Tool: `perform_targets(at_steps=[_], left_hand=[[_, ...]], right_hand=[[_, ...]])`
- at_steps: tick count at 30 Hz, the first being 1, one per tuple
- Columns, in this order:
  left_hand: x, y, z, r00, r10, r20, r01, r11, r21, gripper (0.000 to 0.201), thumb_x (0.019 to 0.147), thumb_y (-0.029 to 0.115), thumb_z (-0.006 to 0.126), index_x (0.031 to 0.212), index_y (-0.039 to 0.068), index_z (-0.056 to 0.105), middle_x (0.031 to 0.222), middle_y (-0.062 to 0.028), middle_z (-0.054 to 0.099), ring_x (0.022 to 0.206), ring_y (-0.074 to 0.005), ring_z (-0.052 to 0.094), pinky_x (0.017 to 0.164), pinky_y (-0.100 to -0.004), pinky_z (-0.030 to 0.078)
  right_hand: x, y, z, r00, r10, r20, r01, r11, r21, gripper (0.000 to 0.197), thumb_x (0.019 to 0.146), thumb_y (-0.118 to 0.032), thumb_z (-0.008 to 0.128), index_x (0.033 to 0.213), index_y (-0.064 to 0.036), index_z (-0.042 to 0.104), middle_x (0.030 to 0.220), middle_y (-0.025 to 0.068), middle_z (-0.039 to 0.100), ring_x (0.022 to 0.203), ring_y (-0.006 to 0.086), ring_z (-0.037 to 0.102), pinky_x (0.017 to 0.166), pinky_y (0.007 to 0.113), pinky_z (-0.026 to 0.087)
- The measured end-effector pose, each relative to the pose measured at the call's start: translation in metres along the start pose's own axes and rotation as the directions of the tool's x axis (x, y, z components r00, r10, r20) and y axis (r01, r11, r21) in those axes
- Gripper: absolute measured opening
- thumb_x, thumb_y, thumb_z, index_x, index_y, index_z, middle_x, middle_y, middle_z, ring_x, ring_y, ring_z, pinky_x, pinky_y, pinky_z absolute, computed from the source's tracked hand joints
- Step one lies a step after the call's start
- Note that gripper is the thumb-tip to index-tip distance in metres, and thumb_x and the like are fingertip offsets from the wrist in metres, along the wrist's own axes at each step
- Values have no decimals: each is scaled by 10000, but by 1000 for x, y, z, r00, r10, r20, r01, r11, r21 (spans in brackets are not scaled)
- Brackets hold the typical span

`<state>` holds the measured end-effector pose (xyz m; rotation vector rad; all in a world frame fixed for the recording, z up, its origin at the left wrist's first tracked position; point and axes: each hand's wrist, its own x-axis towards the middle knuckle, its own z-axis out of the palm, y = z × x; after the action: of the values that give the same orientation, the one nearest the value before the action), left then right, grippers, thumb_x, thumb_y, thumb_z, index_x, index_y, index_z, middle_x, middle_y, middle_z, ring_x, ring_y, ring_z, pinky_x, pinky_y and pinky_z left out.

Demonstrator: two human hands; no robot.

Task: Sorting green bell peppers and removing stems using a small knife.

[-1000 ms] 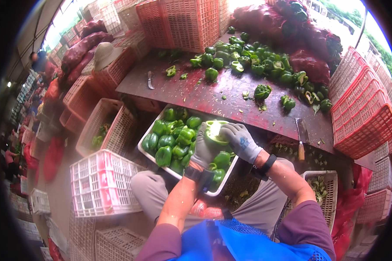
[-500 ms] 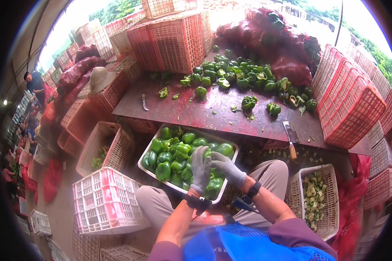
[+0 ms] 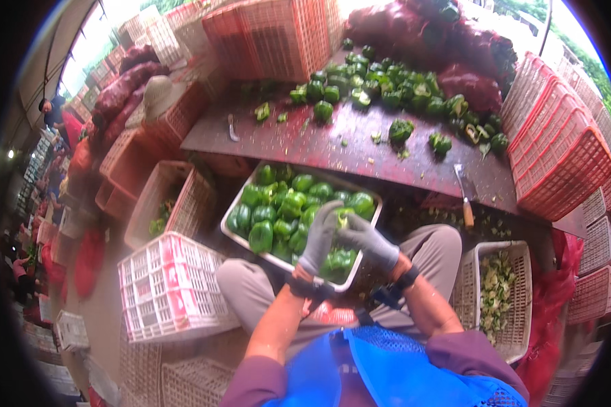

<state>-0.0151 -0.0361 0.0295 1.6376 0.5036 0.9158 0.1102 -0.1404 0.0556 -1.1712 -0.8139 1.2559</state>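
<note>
Both my hands wear grey gloves and meet over the right part of a white crate full of whole green bell peppers. Between my left hand and my right hand is a green bell pepper, mostly covered by the gloves. The left hand's fingers curl round its near left side; the right hand's fingers press on it from the right. Its top, paler green, shows between the fingertips.
A dark table beyond the crate bears a heap of peppers, a curved knife and a wooden-handled knife. Right of my knee, a crate holds pale pepper scraps. A white-and-red crate stands at left.
The view has tilted, so the crates and table shift in the picture. My hands stay together on the pepper, whose paler top now shows more between the fingers.
</note>
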Motion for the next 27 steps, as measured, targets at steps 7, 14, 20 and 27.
perform_targets(at_steps=[7, 14, 20, 27], left_hand=[[-1, 6, 5, 998, 56, -15, -53, 982, 180, 319, 1067, 278, 612, 1304, 72, 668, 1223, -55, 642, 1104, -149, 596, 979, -298, 486], [18, 25, -41, 940, -340, 32, 288, 741, -607, 444, 1128, 448, 431, 1316, 83, 599, 1142, -97, 703, 984, -217, 716, 872, -359, 619], [15, -7, -74, 891, -449, 68, 329, 534, -779, 532, 1130, 483, 405, 1343, 45, 618, 1226, -116, 707, 1070, -225, 709, 962, -389, 595], [-9, -24, -107, 968, -79, -239, 88, 996, 28, 407, 1130, 338, 432, 1286, 36, 656, 1177, -69, 685, 1136, -161, 625, 1057, -337, 468]], right_hand=[[7, 17, 1, 964, -258, -68, 205, 879, -431, 197, 1014, -197, 647, 1067, -13, 602, 860, 95, 640, 837, 150, 623, 739, 377, 525], [-26, -58, -71, 928, -353, -124, 42, 427, -903, 227, 987, -111, 632, 1199, -32, 644, 973, 180, 707, 861, 263, 696, 784, 394, 561], [-163, -46, -297, 651, -484, -585, -519, 278, -808, 292, 1002, -177, 586, 1278, -87, 626, 1066, 196, 704, 989, 330, 670, 851, 444, 539], [-365, 65, -460, 413, -518, -749, -907, -306, -289, 493, 937, -210, 614, 1423, -134, 578, 1271, 240, 692, 1194, 405, 664, 1016, 452, 522]])
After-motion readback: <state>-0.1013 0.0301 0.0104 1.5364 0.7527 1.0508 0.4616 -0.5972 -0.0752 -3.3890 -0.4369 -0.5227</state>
